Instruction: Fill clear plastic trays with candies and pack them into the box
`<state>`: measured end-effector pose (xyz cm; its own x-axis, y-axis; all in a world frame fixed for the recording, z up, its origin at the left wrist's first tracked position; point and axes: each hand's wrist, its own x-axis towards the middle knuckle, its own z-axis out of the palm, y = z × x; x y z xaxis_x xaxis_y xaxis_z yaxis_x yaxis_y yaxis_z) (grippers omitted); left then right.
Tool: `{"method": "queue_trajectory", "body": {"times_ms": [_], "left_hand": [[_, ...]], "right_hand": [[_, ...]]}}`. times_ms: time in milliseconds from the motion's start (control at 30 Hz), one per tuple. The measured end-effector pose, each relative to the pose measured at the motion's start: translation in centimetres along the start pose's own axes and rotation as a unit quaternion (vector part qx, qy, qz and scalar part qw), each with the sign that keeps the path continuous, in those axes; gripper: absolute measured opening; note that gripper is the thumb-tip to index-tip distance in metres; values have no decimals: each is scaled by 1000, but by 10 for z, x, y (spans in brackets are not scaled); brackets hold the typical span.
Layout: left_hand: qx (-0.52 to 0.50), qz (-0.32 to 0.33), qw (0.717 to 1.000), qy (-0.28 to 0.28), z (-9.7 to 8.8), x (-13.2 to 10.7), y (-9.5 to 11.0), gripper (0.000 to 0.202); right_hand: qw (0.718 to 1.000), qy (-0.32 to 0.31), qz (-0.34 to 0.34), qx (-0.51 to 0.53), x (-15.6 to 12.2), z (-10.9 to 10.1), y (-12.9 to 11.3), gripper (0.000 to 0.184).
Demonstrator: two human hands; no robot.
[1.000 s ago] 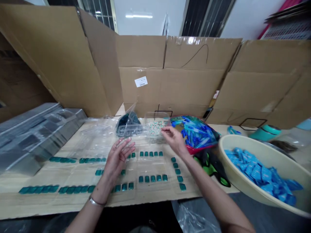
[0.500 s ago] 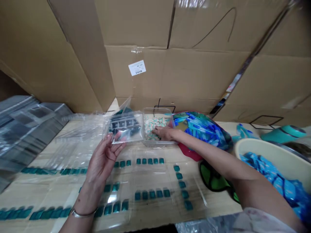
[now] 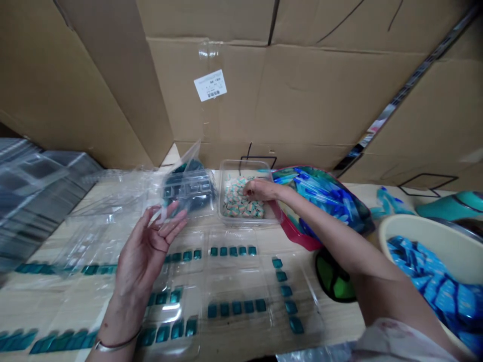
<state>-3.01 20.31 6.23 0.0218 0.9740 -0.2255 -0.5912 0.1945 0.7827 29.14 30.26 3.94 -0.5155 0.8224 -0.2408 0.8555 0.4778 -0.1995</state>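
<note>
My left hand point(image 3: 147, 251) is open with spread fingers, its fingertips close below a transparent plastic tray point(image 3: 192, 193) holding dark pieces. My right hand point(image 3: 260, 190) reaches into a transparent plastic box point(image 3: 226, 201), its fingers bunched on a heap of small white-and-teal pieces point(image 3: 236, 198). Whether those fingers hold any piece is hidden. Rows of teal pieces in transparent blister trays point(image 3: 236, 307) lie under and ahead of my hands.
A cream bowl point(image 3: 400, 231) of blue packets sits at right, beyond a bag of blue items point(image 3: 324, 201) and a green-and-black object point(image 3: 334, 281). Stacked plastic trays point(image 3: 30, 201) lie at left. Cardboard sheets point(image 3: 264, 100) stand behind the table.
My left hand has let go of the dark-filled tray, which now sits farther back, and its fingers have spread. My right hand has moved deeper into the box. The view has tilted downward.
</note>
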Motion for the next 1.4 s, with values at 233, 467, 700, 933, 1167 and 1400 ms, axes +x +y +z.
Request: {"method": "queue_trajectory", "body": {"times_ms": [233,467,700,933,1167,1400], "left_hand": [[4,-29,999,-28,0,-2,-9,15],[3,-36,999,-37,-2,-4,-11,16],[-2,-37,999,-36,-5,-4,-11,15],[-8,-39,999,-26,-6,-3,-9,14],[-18,-43,999,-23,-6,-2,-8,12],[-16,-42,999,-15,-7,-1,-8,12]], "right_hand": [[999,9,29,45,-7,8,-9,16],[998,16,62,21,-4,19,-19,11],[997,23,60,31,-2,23,-22,16],[982,73,107,140,-1,16,-17,12],[889,-4,152,432,-5,15,-16,10],[893,-39,210,397,-5,22,-19,16]]}}
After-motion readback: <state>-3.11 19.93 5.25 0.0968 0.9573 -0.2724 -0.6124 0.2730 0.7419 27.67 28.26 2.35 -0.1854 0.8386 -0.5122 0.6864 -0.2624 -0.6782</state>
